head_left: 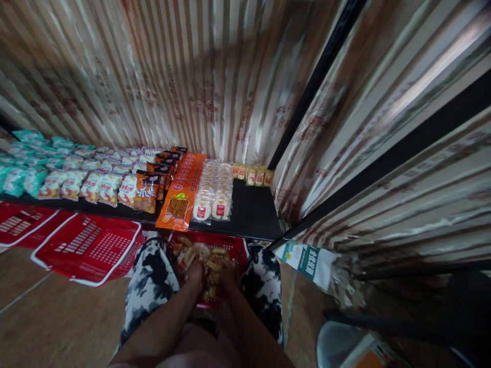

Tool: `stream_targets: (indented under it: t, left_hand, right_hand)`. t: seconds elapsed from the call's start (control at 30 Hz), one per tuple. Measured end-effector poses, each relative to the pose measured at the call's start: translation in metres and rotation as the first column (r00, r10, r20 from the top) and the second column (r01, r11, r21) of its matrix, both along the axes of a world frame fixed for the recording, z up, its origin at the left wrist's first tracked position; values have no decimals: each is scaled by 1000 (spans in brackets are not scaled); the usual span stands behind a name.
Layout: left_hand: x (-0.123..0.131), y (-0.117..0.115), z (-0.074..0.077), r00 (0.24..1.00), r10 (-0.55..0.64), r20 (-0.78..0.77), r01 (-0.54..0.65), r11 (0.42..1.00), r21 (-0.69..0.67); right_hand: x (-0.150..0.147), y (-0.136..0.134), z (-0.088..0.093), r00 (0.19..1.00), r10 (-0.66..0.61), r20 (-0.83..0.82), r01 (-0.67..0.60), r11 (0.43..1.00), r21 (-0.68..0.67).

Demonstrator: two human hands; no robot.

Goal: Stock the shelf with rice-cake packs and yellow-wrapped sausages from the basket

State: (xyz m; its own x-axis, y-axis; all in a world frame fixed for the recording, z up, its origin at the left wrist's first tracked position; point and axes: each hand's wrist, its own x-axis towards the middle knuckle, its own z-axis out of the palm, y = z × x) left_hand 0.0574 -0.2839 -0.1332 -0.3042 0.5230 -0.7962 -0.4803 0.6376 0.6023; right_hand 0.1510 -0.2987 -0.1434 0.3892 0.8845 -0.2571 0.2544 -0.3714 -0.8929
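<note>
Both my hands reach down between my knees into a red basket full of small yellow snack packets. My left hand is sunk among the packets, its fingers hidden. My right hand is also buried in the pile beside it, fingers out of sight. Just beyond the basket runs a low black shelf with rows of snack packs: orange packs, clear packs of white cakes and a short row of small yellow packets at the back.
Red plastic baskets lie on the brown floor at the left. More rows of white, red and teal packs fill the shelf's left part. A striped wall stands behind. A white and green paper and a grey stool are at the right.
</note>
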Motion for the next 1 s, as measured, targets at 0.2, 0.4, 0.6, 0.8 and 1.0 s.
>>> stream_targets:
  t: [0.2,0.4,0.6,0.8,1.0]
  left_hand:
    - [-12,1,6,993,79,83,-79,997,-2]
    - [-19,1,16,985,110,135,-112,994,2]
    - [-19,0,29,980,125,155,-125,992,-11]
    - [-20,-2,44,980,134,149,-132,991,-23]
    - [-20,-7,56,980,107,170,-109,994,6]
  right_hand:
    - [-5,-2,5,960,-54,-274,54,999,-6]
    - [-5,-2,4,899,-52,-435,71,997,28]
    - [-3,-3,1,898,2,-439,43,995,93]
    - [-1,-5,-6,962,136,-238,-121,990,75]
    - [1,-8,-5,973,226,-53,-216,966,145]
